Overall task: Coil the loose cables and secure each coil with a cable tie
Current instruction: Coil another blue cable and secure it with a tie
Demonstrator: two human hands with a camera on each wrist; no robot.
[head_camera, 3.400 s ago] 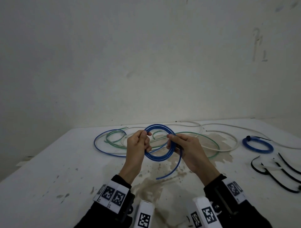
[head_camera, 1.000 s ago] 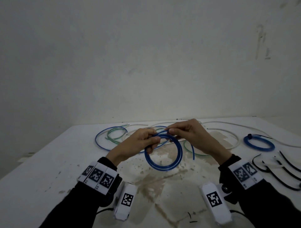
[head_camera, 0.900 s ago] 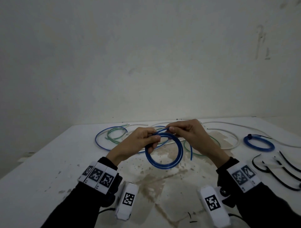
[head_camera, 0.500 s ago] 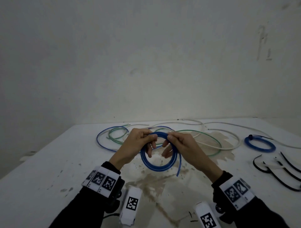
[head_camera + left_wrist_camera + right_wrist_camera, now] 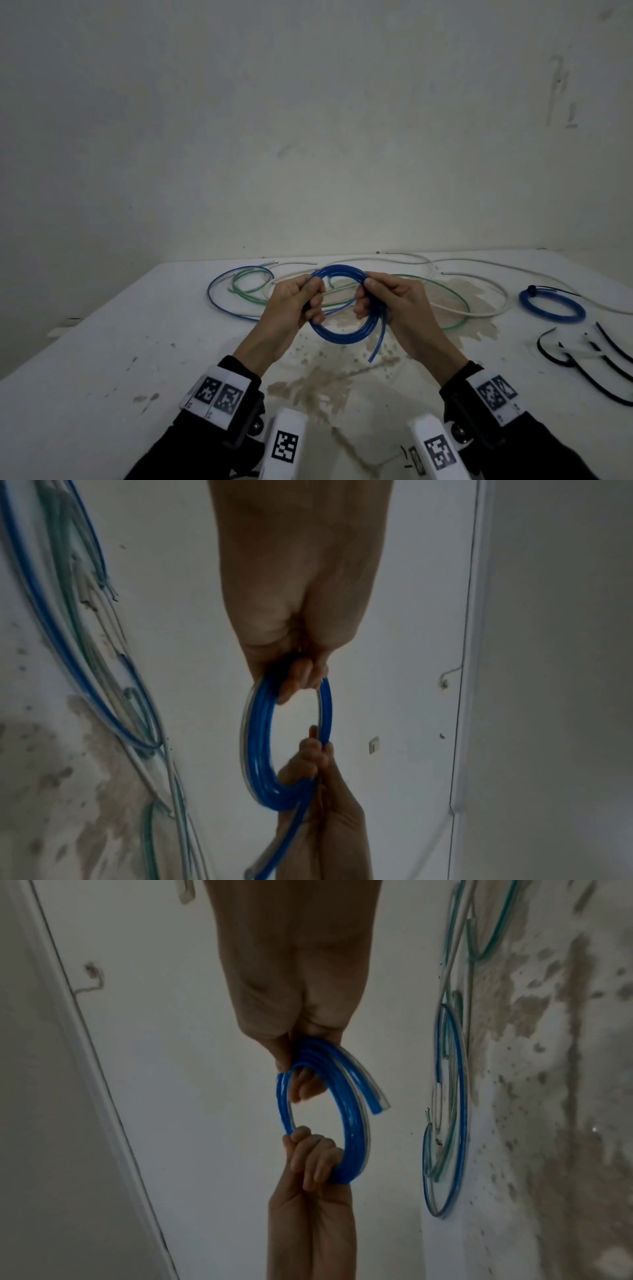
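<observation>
A blue cable coil (image 5: 346, 334) of several turns hangs upright above the white table (image 5: 102, 359). My left hand (image 5: 310, 296) grips its left side, fingers curled through the ring (image 5: 298, 680). My right hand (image 5: 368, 294) grips the right side (image 5: 301, 1080). A short loose blue end (image 5: 376, 346) trails down past the right hand. Black cable ties (image 5: 596, 363) lie at the right of the table. A tied blue coil (image 5: 551, 305) lies beyond them.
Loose blue, green and white cables (image 5: 246, 291) sprawl across the back of the table behind my hands. A brown stain (image 5: 325, 383) marks the middle of the tabletop. A bare wall (image 5: 308, 137) rises right behind the table.
The right hand came back from the top of the coil to its right side, winding on the last loose cable. The trailing end is shorter and the coil sits a little lower.
</observation>
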